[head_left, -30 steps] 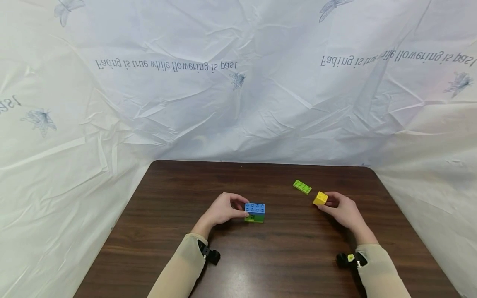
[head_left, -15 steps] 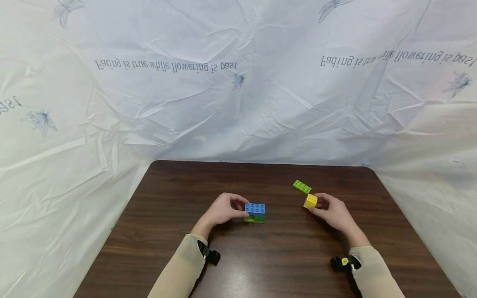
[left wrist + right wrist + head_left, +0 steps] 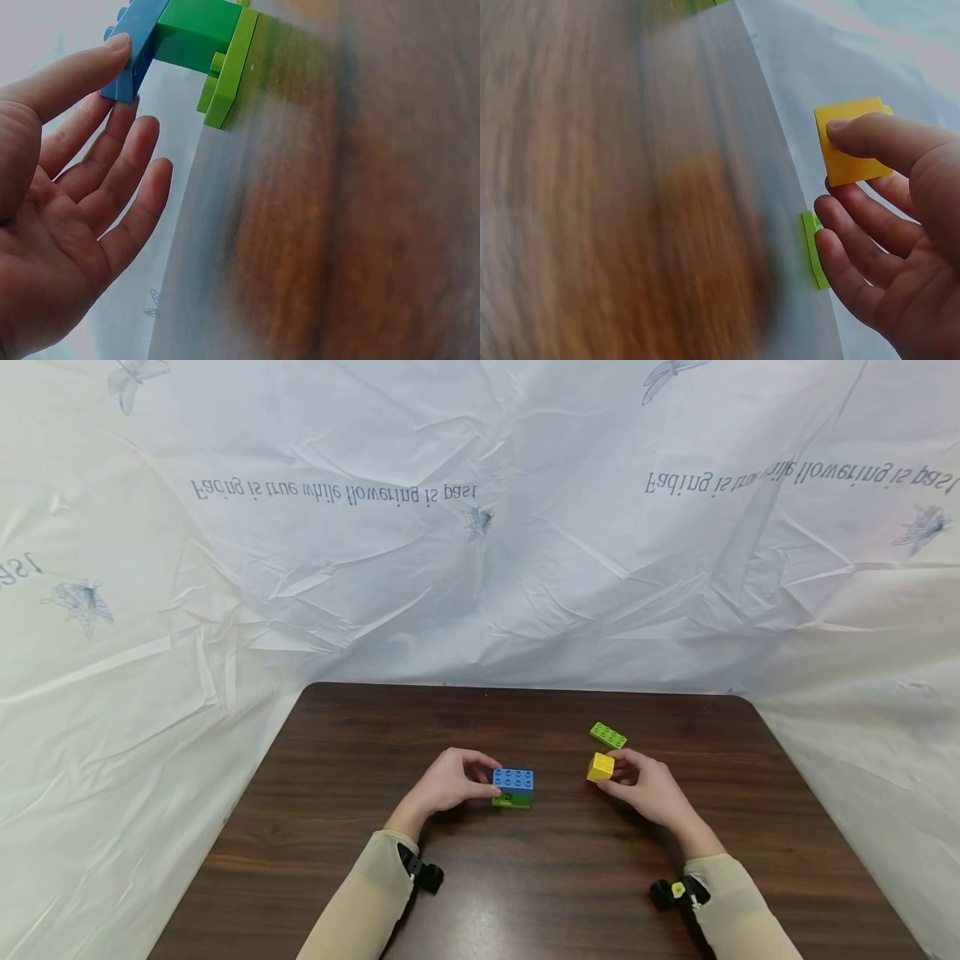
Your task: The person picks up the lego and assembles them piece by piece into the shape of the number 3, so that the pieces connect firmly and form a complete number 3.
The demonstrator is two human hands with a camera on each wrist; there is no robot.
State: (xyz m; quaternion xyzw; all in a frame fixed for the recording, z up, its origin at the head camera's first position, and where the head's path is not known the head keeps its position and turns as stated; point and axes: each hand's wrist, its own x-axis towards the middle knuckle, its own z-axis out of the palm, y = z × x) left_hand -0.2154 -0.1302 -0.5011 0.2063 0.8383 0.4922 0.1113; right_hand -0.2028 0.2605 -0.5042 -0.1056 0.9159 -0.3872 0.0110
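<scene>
A small stack stands on the table: a blue brick point(image 3: 513, 778) on top, a green brick point(image 3: 198, 31) under it, and a thin lime-green plate brick point(image 3: 234, 71) at the bottom. My left hand point(image 3: 447, 781) pinches the left end of the blue brick between thumb and fingers. To the right, my right hand point(image 3: 651, 789) pinches a yellow brick point(image 3: 601, 767) by its sides, and in the right wrist view the brick point(image 3: 855, 142) is held above the tabletop. A gap separates the yellow brick from the stack.
A second flat lime-green plate brick point(image 3: 608, 736) lies on the table just behind my right hand. The dark wooden table point(image 3: 390, 718) has rounded far corners. White printed sheeting point(image 3: 480, 593) hangs behind and beside it.
My right hand has carried the yellow brick leftward, nearer the stack and past the front of the loose lime-green plate brick. My left hand and the stack have stayed put.
</scene>
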